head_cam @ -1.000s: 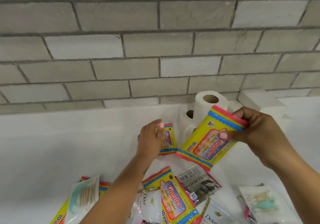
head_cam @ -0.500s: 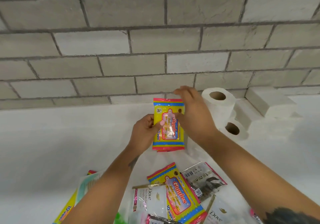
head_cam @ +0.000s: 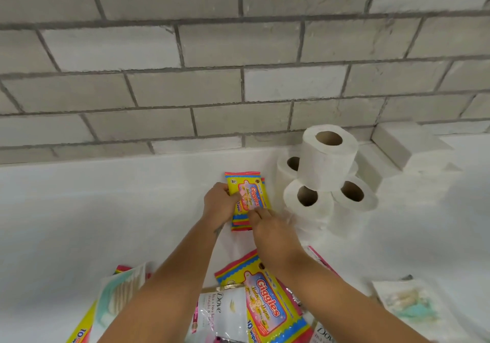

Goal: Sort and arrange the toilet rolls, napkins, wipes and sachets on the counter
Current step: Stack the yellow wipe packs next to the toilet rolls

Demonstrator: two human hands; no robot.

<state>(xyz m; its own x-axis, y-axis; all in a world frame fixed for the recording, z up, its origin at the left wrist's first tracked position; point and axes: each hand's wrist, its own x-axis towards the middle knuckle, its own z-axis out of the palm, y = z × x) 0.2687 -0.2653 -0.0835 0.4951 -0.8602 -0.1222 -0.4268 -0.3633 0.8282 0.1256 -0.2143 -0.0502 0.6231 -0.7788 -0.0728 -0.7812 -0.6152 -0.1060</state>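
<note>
The left hand [head_cam: 218, 205] covers the left edge of the top wipes pack [head_cam: 248, 193]; the right hand [head_cam: 267, 226] covers its lower end; a second pack [head_cam: 240, 224] lies under it and only its striped bottom edge peeks out; both hands have their grip curled on the top pack, left on its side, right fingers pinching the near end. The packs lie flat on the white tabletop [head_cam: 106, 210], just beside the toilet rolls [head_cam: 327, 173], near the tiled wall [head_cam: 238, 51]; the top pack is yellow with red and blue stripes and says "Giggles". Nearer, another Giggles pack [head_cam: 267, 308] reads "10 wipes"; a clear sachet [head_cam: 225, 313] says "Dove"; the arms hide part of both; a blurry packet [head_cam: 408, 305] sits at right, too fuzzy to read.
</note>
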